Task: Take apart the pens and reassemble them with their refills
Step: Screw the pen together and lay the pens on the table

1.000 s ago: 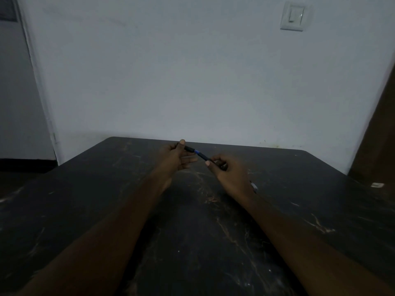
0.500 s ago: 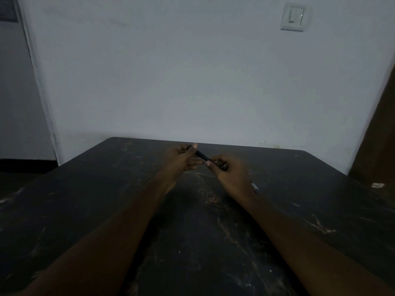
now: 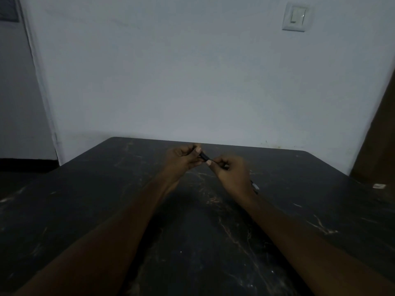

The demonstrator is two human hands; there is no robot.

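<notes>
A dark pen (image 3: pixel 203 156) is held between both hands above the far middle of the black table (image 3: pixel 213 231). My left hand (image 3: pixel 182 159) grips its left end, and my right hand (image 3: pixel 229 170) pinches its right end. Only a short dark stretch of the pen shows between the fingertips. Another pen or pen part (image 3: pixel 254 185), with a pale tip, lies on the table just behind my right wrist, mostly hidden.
The scratched black table stands against a pale wall with a light switch (image 3: pixel 296 17). A small white object (image 3: pixel 379 185) lies near the right table edge. A dark wooden door or panel (image 3: pixel 380 135) stands at the right.
My hands have come closer together along the pen. The blue band visible a second ago is now hidden, and less of the pen shows between them.
</notes>
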